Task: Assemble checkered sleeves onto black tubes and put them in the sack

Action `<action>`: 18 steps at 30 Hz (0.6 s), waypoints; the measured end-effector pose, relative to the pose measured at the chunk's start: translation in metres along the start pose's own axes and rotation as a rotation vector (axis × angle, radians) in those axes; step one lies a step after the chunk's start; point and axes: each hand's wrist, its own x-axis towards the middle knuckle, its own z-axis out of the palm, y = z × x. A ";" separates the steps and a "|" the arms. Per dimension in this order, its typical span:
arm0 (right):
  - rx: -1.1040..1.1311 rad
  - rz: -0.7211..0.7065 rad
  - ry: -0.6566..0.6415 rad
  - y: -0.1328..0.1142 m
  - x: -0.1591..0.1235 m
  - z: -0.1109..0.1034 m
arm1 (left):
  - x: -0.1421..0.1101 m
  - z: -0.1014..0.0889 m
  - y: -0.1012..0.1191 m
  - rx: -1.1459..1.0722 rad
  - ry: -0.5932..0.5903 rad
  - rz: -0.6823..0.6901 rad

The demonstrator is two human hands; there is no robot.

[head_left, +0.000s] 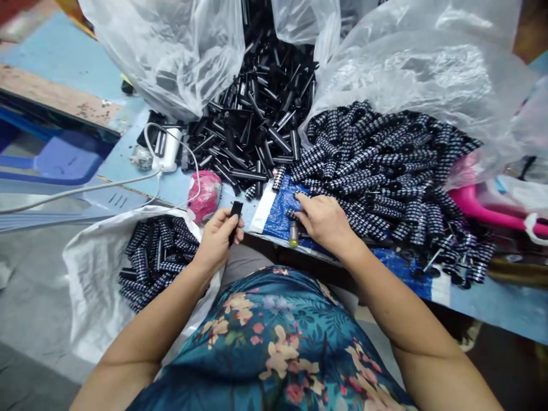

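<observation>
The left hand (pixel 216 240) has its fingers clamped on a plain black tube (pixel 234 220); the right hand (pixel 325 220) reaches, fingers curled, into the patterned sleeves (pixel 385 171) on the counter (pixel 505 308). The bag (pixel 85 291) holds some finished pieces; big piles remain

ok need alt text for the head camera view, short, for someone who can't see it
A seated person's left hand holds a short plain black plastic tube while the right hand reaches into a heap of black-and-white patterned tubes on a blue table. More plain black tubes spill from a clear plastic bag behind, and a white sack at left holds patterned ones.
</observation>
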 end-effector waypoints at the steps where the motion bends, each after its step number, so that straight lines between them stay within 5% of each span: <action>1: 0.009 -0.009 -0.019 0.000 0.000 0.000 | 0.000 0.000 0.000 -0.010 -0.012 -0.024; 7: 0.100 0.008 -0.117 -0.008 0.015 -0.014 | 0.014 0.027 -0.003 0.034 -0.215 -0.106; 13: 1.112 0.440 0.309 0.032 -0.034 -0.039 | 0.016 0.036 -0.007 0.144 -0.329 -0.079; 18: 1.722 0.838 0.378 0.033 -0.072 -0.031 | 0.020 0.051 -0.010 0.087 -0.321 -0.146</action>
